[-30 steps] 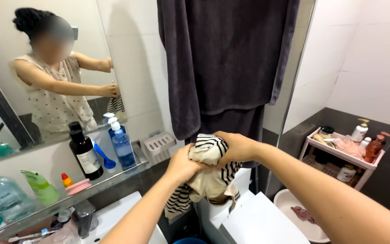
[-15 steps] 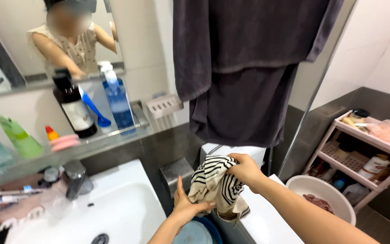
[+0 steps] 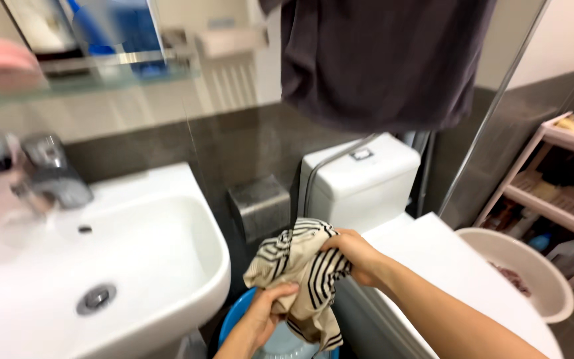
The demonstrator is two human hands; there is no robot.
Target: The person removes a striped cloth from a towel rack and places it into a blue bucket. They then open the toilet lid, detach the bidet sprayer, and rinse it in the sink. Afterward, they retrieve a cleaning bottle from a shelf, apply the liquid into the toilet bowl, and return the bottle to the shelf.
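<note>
Both my hands hold a bunched cream cloth with black stripes (image 3: 293, 266). My right hand (image 3: 357, 256) grips its upper right part. My left hand (image 3: 267, 312) clutches the lower part from beneath. The cloth hangs just above a blue basin (image 3: 234, 322) on the floor, between the white sink (image 3: 134, 266) and the closed white toilet (image 3: 433, 259). Most of the basin is hidden by my hands and the cloth.
A dark grey towel (image 3: 386, 60) hangs overhead. The toilet tank (image 3: 360, 176) stands against the wall. A white bowl (image 3: 533, 279) holding a pinkish cloth sits at the right, beside a pink shelf rack (image 3: 559, 179). A tap (image 3: 54, 176) and glass shelf (image 3: 81, 73) are at the left.
My hands have lowered the striped cloth from chest height down toward the blue basin. The view has tilted down, so the mirror and bottles have left the frame.
</note>
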